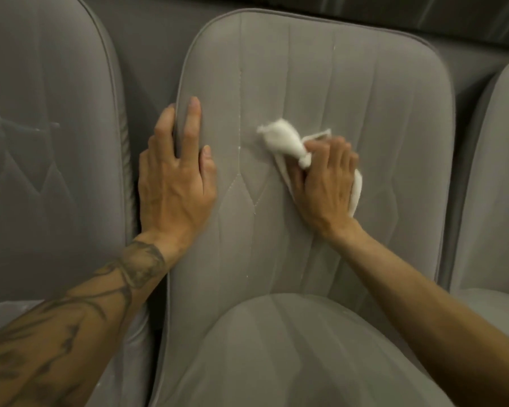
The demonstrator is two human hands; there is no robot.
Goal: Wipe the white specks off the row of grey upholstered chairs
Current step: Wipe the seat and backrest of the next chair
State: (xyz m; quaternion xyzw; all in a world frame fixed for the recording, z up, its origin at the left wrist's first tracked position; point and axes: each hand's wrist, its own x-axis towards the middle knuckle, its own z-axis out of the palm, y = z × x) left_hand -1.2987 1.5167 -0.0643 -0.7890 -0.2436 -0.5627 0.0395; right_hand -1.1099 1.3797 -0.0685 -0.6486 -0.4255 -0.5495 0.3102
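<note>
The middle grey chair's backrest [321,83] fills the centre of the view, with its seat cushion [276,348] below. My right hand [323,183] grips a bunched white cloth [279,141] and presses it against the backrest. A line of white specks [240,148] runs along a vertical seam just left of the cloth. My left hand [175,171] holds the backrest's left edge, fingers wrapped over the piping and thumb lying on the front.
A second grey chair [47,142] stands close on the left, with faint white marks on its back. A third chair [497,186] shows at the right edge. A dark gap separates each pair of backrests.
</note>
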